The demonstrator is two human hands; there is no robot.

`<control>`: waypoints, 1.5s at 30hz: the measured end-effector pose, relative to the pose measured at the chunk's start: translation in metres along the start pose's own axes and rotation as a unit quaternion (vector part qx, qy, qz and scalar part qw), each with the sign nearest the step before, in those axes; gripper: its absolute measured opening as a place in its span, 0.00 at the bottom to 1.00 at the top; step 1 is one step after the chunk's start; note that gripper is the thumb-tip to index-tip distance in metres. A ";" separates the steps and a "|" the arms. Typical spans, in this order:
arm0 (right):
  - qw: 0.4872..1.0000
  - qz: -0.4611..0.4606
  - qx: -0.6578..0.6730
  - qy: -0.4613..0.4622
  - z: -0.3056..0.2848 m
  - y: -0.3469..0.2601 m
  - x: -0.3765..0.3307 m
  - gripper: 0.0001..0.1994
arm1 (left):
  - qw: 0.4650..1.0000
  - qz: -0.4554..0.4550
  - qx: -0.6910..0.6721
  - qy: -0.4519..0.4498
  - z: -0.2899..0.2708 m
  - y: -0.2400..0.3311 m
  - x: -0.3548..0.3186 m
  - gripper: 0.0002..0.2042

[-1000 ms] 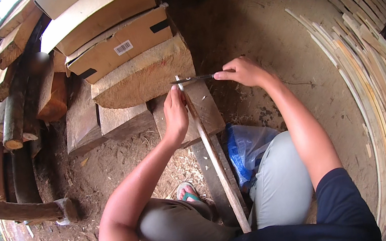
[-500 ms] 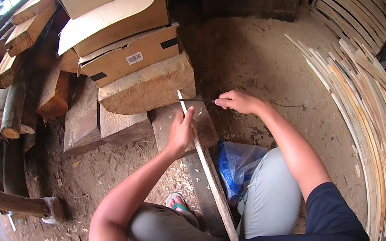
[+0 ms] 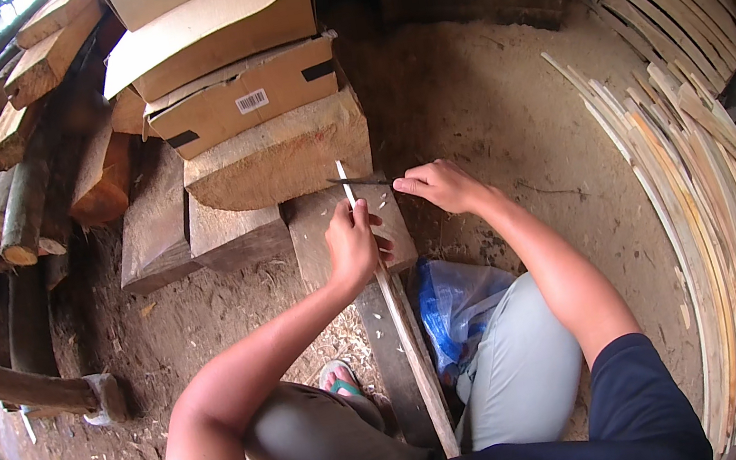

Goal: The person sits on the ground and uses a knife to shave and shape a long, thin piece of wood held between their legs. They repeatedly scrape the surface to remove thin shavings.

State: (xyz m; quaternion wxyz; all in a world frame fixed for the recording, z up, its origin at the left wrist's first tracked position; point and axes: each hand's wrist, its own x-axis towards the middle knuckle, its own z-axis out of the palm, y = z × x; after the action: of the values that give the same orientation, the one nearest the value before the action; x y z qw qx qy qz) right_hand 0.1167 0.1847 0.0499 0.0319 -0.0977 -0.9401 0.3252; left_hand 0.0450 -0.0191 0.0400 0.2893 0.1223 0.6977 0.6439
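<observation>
A long, pale wooden stick [image 3: 420,371] runs from my lap away from me, its far end over a wooden block [image 3: 315,238]. My left hand [image 3: 354,244] is wrapped round it a little below that far end. My right hand [image 3: 444,186] is closed on the handle of a knife [image 3: 362,180], whose dark blade lies across the stick just beyond my left hand. The handle is mostly hidden by my fingers. Small pale shavings rest on the block and on the dark plank [image 3: 389,347] under the stick.
Cardboard boxes [image 3: 244,105] are stacked on a thick timber beam [image 3: 280,159] ahead. Logs and beams [image 3: 26,212] pile up at the left, near a wooden-handled hammer-like tool [image 3: 21,381]. Long thin wood strips [image 3: 707,244] lie at the right. A blue and clear plastic bag [image 3: 453,308] sits by my right knee.
The knife has shifted slightly left and farther along the stick, with my right hand moving the same way. My left hand stays on the stick, its wrist turned a little.
</observation>
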 end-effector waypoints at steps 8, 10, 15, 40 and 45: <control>0.996 0.023 -0.078 0.027 -0.008 -0.018 -0.011 0.30 | 0.999 -0.025 -0.001 0.030 0.002 -0.009 -0.001 0.15; 0.994 0.024 -0.104 0.032 -0.010 -0.024 -0.014 0.30 | 0.999 -0.038 -0.008 0.035 0.004 -0.009 -0.001 0.14; 0.986 0.032 -0.160 0.030 -0.012 -0.042 -0.011 0.30 | 0.998 -0.026 -0.010 0.060 0.007 -0.020 0.004 0.14; 0.969 -0.033 -0.231 0.081 -0.008 -0.032 0.014 0.27 | 0.995 -0.031 -0.073 0.057 0.011 -0.028 0.013 0.14; 0.969 -0.032 -0.211 0.124 0.020 -0.045 0.029 0.27 | 0.995 -0.019 -0.068 0.068 0.010 -0.030 0.016 0.15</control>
State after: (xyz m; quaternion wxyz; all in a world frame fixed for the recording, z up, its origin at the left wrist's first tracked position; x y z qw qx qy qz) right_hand 0.0787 0.1438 0.0620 0.1369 -0.1118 -0.9788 0.1032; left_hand 0.0440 -0.0066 0.0073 0.2608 0.0448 0.6725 0.6911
